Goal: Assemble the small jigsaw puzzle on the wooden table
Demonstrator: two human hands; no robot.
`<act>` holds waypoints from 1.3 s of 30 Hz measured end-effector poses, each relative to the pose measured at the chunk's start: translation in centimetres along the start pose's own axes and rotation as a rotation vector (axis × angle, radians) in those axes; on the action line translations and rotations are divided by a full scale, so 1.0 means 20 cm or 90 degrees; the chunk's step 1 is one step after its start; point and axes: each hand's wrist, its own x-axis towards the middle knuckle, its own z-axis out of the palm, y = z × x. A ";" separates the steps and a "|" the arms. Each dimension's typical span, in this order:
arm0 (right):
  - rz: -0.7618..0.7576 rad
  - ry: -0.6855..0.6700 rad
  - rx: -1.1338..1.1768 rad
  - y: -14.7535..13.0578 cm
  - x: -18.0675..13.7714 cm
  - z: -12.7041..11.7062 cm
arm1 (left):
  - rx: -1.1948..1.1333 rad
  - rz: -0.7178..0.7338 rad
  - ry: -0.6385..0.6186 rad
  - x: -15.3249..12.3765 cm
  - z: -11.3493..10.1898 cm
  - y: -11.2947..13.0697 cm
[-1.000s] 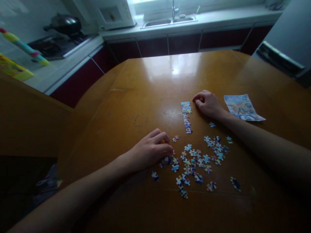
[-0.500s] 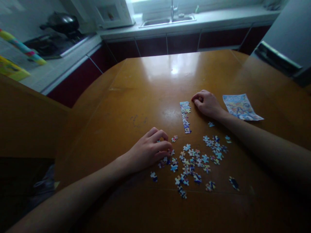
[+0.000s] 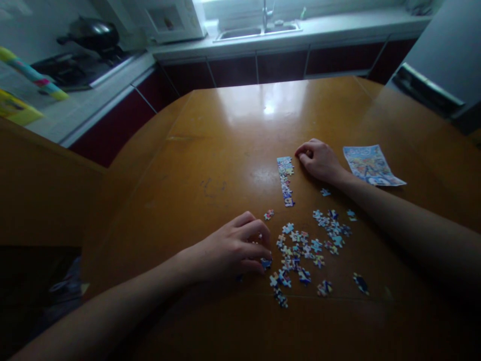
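My left hand (image 3: 238,245) is over loose jigsaw pieces at the left of the pile, its fingers bent and spread apart. A few pieces show between and under those fingers, such as a blue piece (image 3: 266,262); others are hidden. My right hand (image 3: 320,160) rests on the table with its fingers curled in; anything inside them is hidden. Just left of its fingertips lies a joined strip of puzzle (image 3: 285,183), straight along its left side. The main pile of loose pieces (image 3: 298,250) is right of my left hand. A lone piece (image 3: 325,192) lies below my right wrist.
A creased picture sheet (image 3: 372,165) lies right of my right hand on the wooden table (image 3: 210,125). More pieces (image 3: 334,228) are scattered below my right forearm. Beyond the table stand a counter with a sink (image 3: 240,33) and a stove with a black pan (image 3: 93,34).
My left hand has shifted slightly right and toward me, with its fingers spreading over pieces that were visible before. My right hand stays in place by the strip.
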 end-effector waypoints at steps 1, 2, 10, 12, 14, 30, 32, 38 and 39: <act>0.001 0.001 -0.002 0.00 0.00 0.00 | -0.004 0.006 -0.004 0.00 -0.01 0.00; 0.001 0.001 -0.003 0.00 0.00 0.00 | -0.009 0.015 -0.006 0.00 -0.01 0.00; 0.008 -0.004 0.000 -0.01 0.00 0.00 | -0.044 0.050 -0.032 -0.01 -0.04 -0.01; 0.011 -0.005 0.000 -0.01 0.00 0.00 | -0.026 0.043 0.014 0.00 -0.03 -0.02; 0.012 -0.006 0.001 -0.01 0.00 0.00 | 0.005 0.015 0.068 0.00 0.00 -0.04; 0.014 -0.016 0.002 -0.02 0.00 0.00 | 0.102 0.040 0.007 0.02 0.02 0.01; 0.013 -0.014 0.000 -0.02 0.00 0.00 | 0.112 0.050 0.007 0.02 0.01 0.01; 0.011 -0.015 0.002 -0.02 0.00 0.00 | 0.110 0.054 -0.006 0.02 0.02 0.00; 0.012 -0.016 0.002 -0.02 0.01 0.00 | 0.108 0.052 -0.010 0.02 0.02 0.00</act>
